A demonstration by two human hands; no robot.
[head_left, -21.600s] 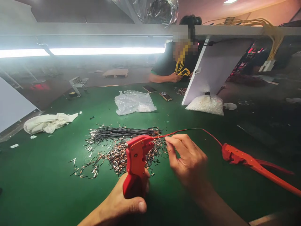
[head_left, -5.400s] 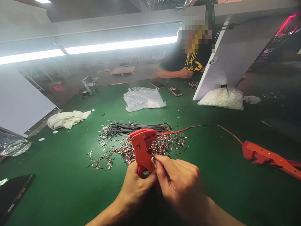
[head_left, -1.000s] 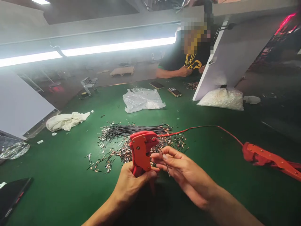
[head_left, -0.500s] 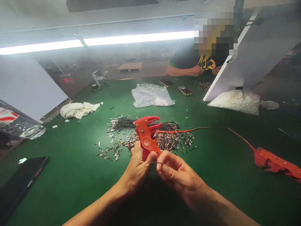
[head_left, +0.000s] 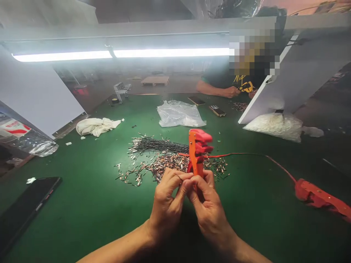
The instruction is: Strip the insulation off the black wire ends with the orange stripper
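Note:
Orange-red wire strippers (head_left: 195, 157) stand upright in my right hand (head_left: 210, 206), jaws upward, with the fingers wrapped round the handles. My left hand (head_left: 167, 197) pinches a thin dark wire (head_left: 178, 177), of which only a short curved piece shows. Both hands' fingertips meet at the base of the tool, so the rest of the wire is hidden. Behind them lies a bundle of black wires (head_left: 159, 145) with bare metal ends at the left. A pile of short copper-and-black wire pieces (head_left: 167, 162) spreads in front of the bundle.
A second red tool (head_left: 323, 197) lies at the right, a red cord (head_left: 241, 153) running toward it. A clear plastic bag (head_left: 179, 115), phones (head_left: 30, 195), a white cloth (head_left: 97, 126) and a filled bag (head_left: 276, 126) surround the work. Opposite, a person holds a yellow tool (head_left: 246, 87).
The wire strippers have passed from my left hand to my right and turned more upright. The wire is now in my left hand instead of my right. The view has shifted slightly.

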